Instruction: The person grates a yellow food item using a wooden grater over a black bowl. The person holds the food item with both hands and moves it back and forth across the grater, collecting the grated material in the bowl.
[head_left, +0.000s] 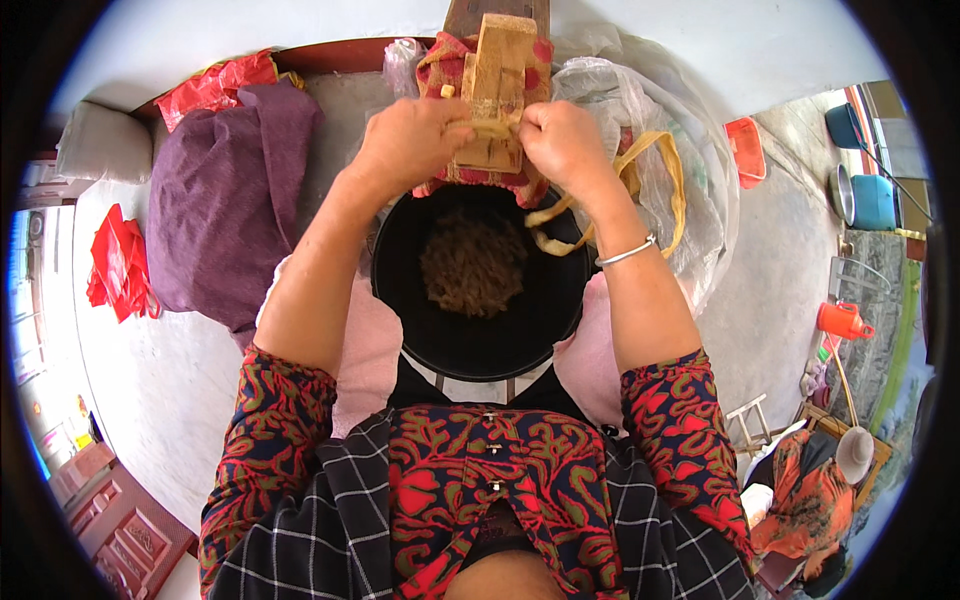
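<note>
A wooden block fixture (501, 67) stands on a red patterned cloth (442, 64) in front of me. Across its near part runs a pale yellow strip (491, 129). My right hand (562, 139) is closed around the strip's right end, at the block's right side. At the left side, the blurred fingers of my left hand (416, 139) reach over the block to the strip; their grip on it is unclear. Below both hands sits a black basin (480, 349) with a heap of small brown pieces (472, 266) in it. A long yellow band (671, 176) loops beside my right wrist.
A small yellow piece (448, 91) lies on the cloth. Clear plastic sheeting (697, 217) spreads at right. Purple cloth (217, 202) and a red bag (120, 259) are at left. Pink fabric (371, 345) flanks the basin. Another person (806, 487) is at far right, near a red-orange jug (841, 320).
</note>
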